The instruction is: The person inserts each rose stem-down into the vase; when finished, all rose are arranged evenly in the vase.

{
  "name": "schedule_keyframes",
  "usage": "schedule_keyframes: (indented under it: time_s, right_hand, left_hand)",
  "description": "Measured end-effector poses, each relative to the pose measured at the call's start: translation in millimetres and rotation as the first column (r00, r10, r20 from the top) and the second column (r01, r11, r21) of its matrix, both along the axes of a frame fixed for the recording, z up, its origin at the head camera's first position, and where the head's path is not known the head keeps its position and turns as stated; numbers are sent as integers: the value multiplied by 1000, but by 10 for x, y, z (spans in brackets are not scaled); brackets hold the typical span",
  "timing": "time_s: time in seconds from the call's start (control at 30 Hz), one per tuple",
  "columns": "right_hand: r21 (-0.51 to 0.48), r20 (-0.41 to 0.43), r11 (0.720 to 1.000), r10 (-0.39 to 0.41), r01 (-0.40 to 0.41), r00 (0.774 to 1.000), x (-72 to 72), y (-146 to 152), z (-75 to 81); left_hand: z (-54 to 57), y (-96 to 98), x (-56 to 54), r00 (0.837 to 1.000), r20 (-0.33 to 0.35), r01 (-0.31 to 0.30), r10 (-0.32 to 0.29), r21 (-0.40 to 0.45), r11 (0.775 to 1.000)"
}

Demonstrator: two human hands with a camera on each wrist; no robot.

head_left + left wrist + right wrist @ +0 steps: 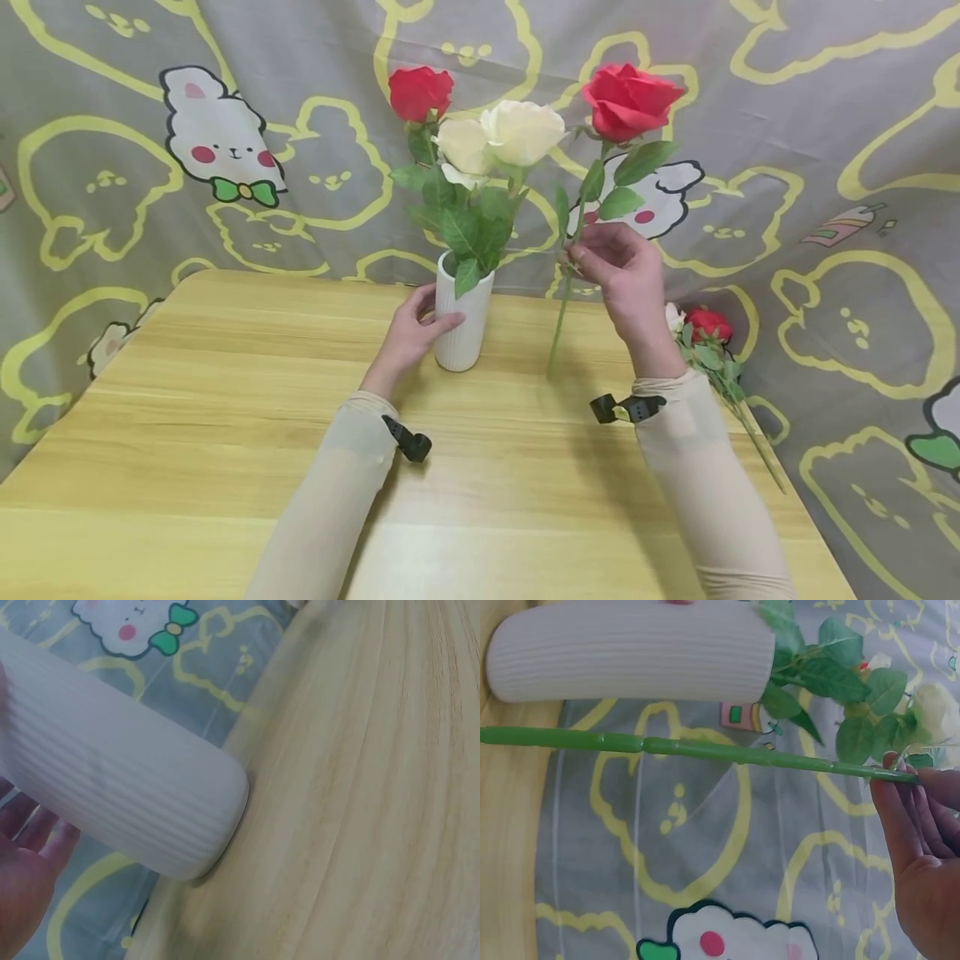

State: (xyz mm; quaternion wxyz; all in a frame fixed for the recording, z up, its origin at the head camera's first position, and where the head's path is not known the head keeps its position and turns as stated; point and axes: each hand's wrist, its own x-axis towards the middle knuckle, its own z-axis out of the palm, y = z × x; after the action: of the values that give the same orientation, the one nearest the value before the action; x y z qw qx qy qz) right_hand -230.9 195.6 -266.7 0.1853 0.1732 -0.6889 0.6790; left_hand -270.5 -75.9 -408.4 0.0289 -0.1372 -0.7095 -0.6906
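Observation:
A white ribbed vase [459, 333] stands upright on the table, with a red rose [420, 93] and creamy white roses [522, 133] in it. My left hand [414, 329] holds the vase from its left side, thumb across the front and fingers behind. To the right of the vase, my right hand [624, 271] pinches the stem of another red rose [632, 102] between thumb and fingers. That rose is upright, bloom on top, its bare green stem [697, 748] hanging down beside the vase. Fingers of the left hand [30, 877] show behind the vase in the left wrist view.
At the table's right edge lie more roses, a red one [707, 323] and a white one [674, 318], their stems pointing toward the front. The wooden table [247, 400] meets a grey curtain [315, 50] with yellow cartoon outlines at the back and right.

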Motion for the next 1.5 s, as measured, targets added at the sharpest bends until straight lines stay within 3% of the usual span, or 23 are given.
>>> schedule_keyframes:
  time_s: [0.13,0.37,0.6,0.77,1.0,1.23,1.4,1.5]
  right_hand:
    - [-43,-16,999,17,-17,1000,20,-63,51]
    - [-76,-68,997,12,-17,998,53,-144,182]
    - [-177,-141,983,10,-35,990,76,-199,335]
    - [-237,-164,971,-23,-16,986,46,-274,454]
    - [-294,-258,955,-55,-24,965,-37,-410,556]
    - [-313,-380,950,-130,5,916,-111,-471,569]
    - [-363,-386,931,-128,-23,913,-118,-494,618]
    - [-364,-395,931,-140,-15,908,-97,-523,666]
  left_hand:
    - [47,7,27,999,29,16,-16,-3,1000]
    - [272,21,187,998,43,37,-37,2,999]
    - [35,5,37,1000,29,12,-12,13,1000]
    - [-27,0,0,1000,-7,-4,4,16,1000]
    - [-14,-13,-7,1000,-14,-6,7,21,1000]
    - [-6,-25,-4,1000,-9,3,-3,21,1000]
    - [5,-17,-1,1000,-11,12,-12,14,1000]
    - [107,-7,73,1000,-1,27,-27,16,1000]
